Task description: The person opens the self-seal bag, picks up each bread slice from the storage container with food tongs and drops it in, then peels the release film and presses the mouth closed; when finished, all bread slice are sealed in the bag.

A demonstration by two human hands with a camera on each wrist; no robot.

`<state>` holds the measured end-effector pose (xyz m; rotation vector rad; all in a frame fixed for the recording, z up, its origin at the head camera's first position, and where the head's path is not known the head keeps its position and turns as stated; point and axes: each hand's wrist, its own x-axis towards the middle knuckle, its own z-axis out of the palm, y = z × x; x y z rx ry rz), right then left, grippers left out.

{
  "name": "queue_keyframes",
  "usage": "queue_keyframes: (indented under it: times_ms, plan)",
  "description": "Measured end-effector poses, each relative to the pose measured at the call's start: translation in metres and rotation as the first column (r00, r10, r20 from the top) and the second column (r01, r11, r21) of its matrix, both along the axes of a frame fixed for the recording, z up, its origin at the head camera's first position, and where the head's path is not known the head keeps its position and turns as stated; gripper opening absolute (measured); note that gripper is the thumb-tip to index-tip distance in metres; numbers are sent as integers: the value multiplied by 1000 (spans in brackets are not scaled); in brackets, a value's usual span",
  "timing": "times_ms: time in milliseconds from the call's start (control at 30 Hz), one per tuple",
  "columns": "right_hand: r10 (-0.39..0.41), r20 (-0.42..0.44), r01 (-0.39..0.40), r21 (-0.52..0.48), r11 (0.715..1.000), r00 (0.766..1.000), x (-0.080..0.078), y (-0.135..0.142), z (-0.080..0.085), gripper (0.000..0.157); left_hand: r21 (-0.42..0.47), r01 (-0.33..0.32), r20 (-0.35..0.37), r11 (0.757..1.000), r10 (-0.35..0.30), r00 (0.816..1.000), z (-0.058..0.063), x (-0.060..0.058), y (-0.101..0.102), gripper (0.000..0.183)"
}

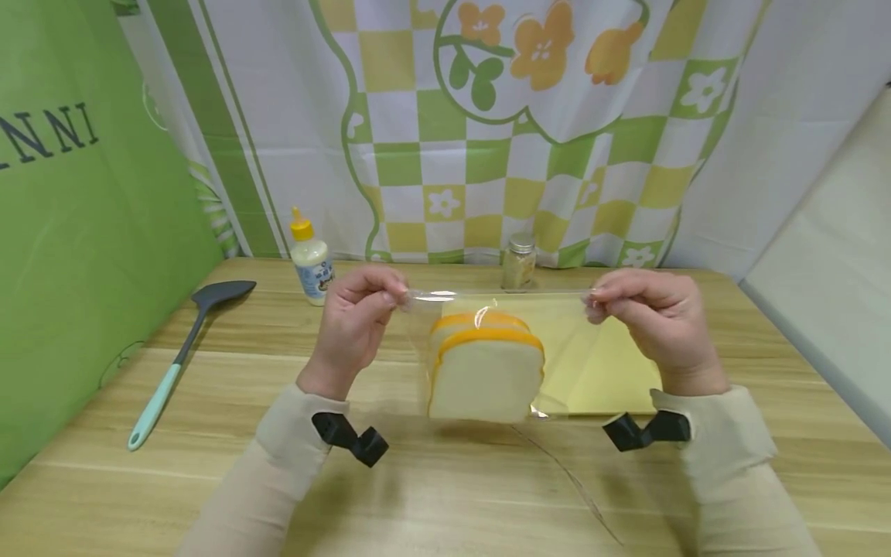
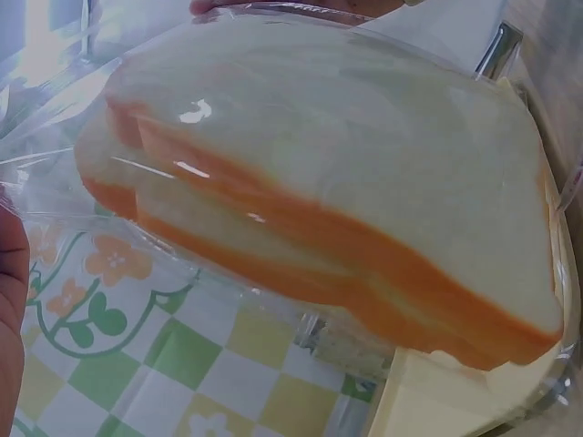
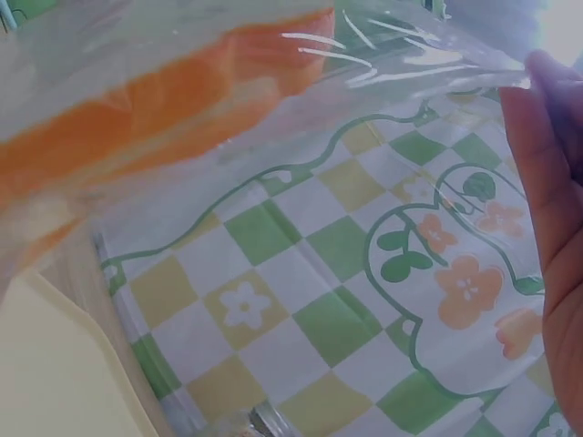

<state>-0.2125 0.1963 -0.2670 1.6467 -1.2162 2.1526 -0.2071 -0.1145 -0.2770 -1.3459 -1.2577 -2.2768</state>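
Two slices of bread with orange crusts sit inside a clear plastic bag, held up above the table. At the bag's upper left corner, my left hand pinches the plastic between thumb and forefinger. My right hand pinches the upper right corner the same way, so the top edge is stretched between both hands. In the left wrist view the bread fills most of the picture, one slice overlapping the other. The right wrist view shows the taut plastic running to the right fingers.
Behind the bag lies a yellow board. A spatula with a mint handle lies at left. Farther back stand a squeeze bottle with a yellow cap and a small glass jar. A checkered curtain hangs behind the table.
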Motion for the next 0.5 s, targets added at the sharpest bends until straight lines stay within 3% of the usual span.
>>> queue_keyframes:
  times_ms: [100,200,300,500]
  plan:
    - [13,8,-13,-14,1000,1000,0,-1,-1,19,10,0,11,1000,0,1000,0,0,0,36]
    - [0,29,0,-21,1000,1000,0,-2,-1,19,17,-5,41,1000,4,999,1,1,0,28]
    - [-60,63,62,-26,998,996,-1,-4,-2,13,11,-28,68,1000,27,997,2,1,0,18]
    - [-168,93,168,4,986,981,-1,-2,-2,8,-80,-161,56,984,166,985,5,3,0,5]
